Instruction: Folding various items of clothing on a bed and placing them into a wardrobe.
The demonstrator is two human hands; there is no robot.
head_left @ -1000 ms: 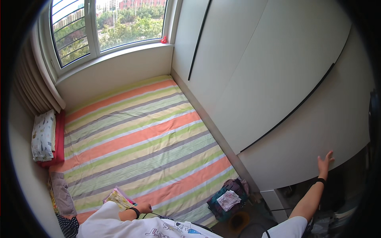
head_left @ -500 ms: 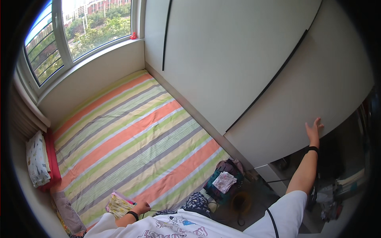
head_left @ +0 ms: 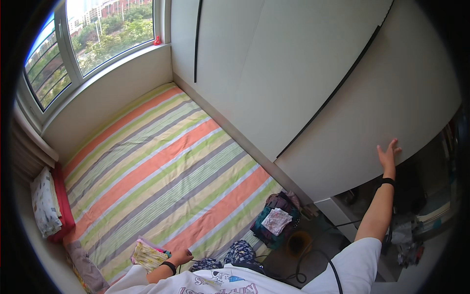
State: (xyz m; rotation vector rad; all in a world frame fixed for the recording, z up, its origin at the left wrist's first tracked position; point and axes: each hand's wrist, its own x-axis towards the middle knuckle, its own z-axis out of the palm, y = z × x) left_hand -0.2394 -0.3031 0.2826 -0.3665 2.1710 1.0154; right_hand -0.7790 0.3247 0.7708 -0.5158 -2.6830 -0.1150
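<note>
My right hand (head_left: 389, 153) is stretched out to the right. Its fingers are spread against the pale wardrobe door (head_left: 362, 117), near the door's curved edge. Low in the picture, my left hand (head_left: 180, 256) is loosely closed, with nothing visible in its fingers. Right beside that wrist is a small stack of folded cloths (head_left: 148, 255), yellow patterned with pink and teal edges. The striped bedsheet (head_left: 161, 171) spreads out beyond my left hand. Whether that hand touches the cloths I cannot tell.
Dark folded clothes (head_left: 267, 228) with a light patterned cloth (head_left: 277, 221) on top are at the bed's near right corner. A black cable (head_left: 318, 252) loops by my right sleeve. Pillows (head_left: 46, 203) lie at the left, below the window (head_left: 110, 36). Dim shelves hold items at right.
The view has shifted slightly. My left hand has moved a little to the right, still loosely closed. My right hand stays spread at the door. More of the black cable's loop shows.
</note>
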